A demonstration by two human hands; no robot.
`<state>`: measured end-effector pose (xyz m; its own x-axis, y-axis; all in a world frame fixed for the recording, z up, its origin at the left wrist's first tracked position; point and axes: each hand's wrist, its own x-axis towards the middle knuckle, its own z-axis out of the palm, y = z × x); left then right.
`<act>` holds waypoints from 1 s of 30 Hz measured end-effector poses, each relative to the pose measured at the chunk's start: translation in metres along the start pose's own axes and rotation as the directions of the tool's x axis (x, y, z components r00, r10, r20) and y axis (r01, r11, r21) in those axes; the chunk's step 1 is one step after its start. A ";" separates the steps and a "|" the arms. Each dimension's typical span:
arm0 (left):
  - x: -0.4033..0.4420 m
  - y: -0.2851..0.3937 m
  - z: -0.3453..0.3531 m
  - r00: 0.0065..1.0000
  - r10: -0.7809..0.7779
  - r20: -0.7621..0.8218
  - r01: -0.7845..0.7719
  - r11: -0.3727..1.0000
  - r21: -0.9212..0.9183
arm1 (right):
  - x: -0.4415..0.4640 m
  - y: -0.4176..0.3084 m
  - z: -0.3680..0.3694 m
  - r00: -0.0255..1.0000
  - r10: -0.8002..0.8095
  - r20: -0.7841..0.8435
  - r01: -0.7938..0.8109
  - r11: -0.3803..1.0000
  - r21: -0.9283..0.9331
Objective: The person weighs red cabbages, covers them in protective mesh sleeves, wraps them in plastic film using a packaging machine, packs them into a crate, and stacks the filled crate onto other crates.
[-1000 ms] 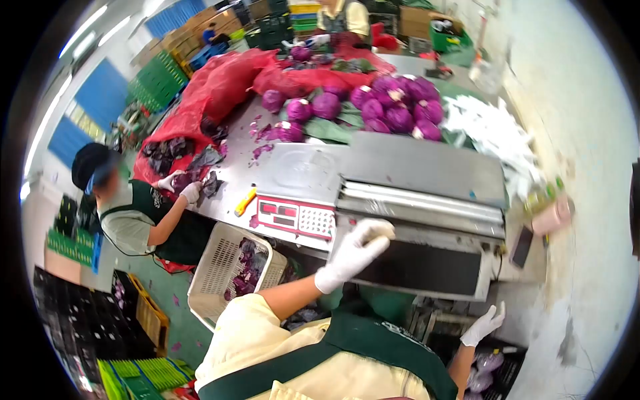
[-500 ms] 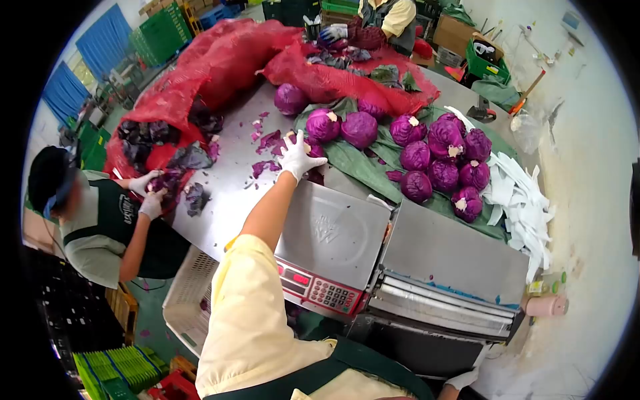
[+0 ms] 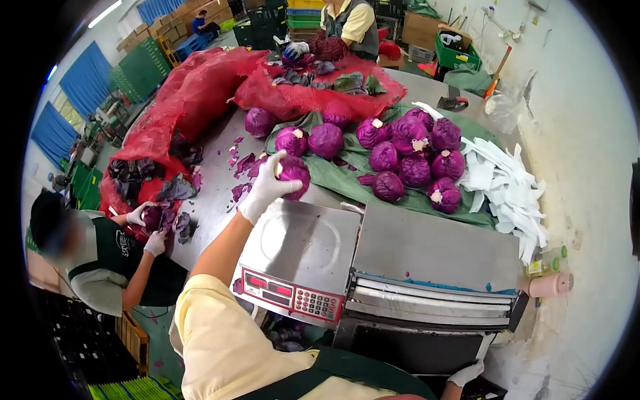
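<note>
My left hand (image 3: 265,188), in a white glove, is closed around the side of a red cabbage (image 3: 293,176) just behind the scale. Its fingers curl over the top and the thumb lies underneath. Below it is the bare metal pan of the scale (image 3: 300,233), with a red keypad panel in front. My right hand (image 3: 465,375), also gloved, is low at the right, by the corner of the wrapping machine (image 3: 433,303); its fingers are mostly hidden. Several more red cabbages (image 3: 415,171) sit on a green cloth (image 3: 353,175) at the back right.
Red mesh sacks (image 3: 200,93) lie across the table's back and left. White strips (image 3: 500,183) are heaped by the right wall, near a pink roll (image 3: 551,285). A co-worker (image 3: 100,267) at the left handles a cabbage; another person (image 3: 350,30) works at the far side.
My left hand, spread open over the cabbage before, now has its fingers closed around it. The camera view has shifted, so the table appears farther left. The left co-worker's hands have shifted slightly.
</note>
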<state>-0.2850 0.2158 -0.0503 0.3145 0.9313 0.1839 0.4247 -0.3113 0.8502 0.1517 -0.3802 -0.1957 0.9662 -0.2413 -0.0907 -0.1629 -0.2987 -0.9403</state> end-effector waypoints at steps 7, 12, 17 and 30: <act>-0.108 0.060 0.020 0.996 -0.067 0.051 0.046 0.940 0.339 | 0.005 0.007 -0.004 0.999 -0.025 0.039 0.027 0.998 -0.062; -0.139 0.071 0.041 0.962 -0.265 -0.069 0.273 0.904 0.329 | -0.003 0.000 -0.006 0.989 -0.063 0.136 0.062 0.998 0.007; -0.148 0.061 0.050 0.930 -0.182 -0.318 0.275 0.921 0.275 | 0.007 0.011 -0.015 0.950 -0.071 0.303 0.066 0.997 0.026; -0.289 0.045 -0.001 0.597 -0.271 -0.755 0.266 0.955 -0.132 | 0.044 -0.093 -0.052 0.735 -0.530 0.423 0.581 0.814 0.012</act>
<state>-0.3572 -0.0674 -0.0646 -0.5684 0.7832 0.2520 0.3770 -0.0243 0.9259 0.1988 -0.4108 -0.0958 0.8808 0.3720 0.2929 0.4307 -0.3726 -0.8220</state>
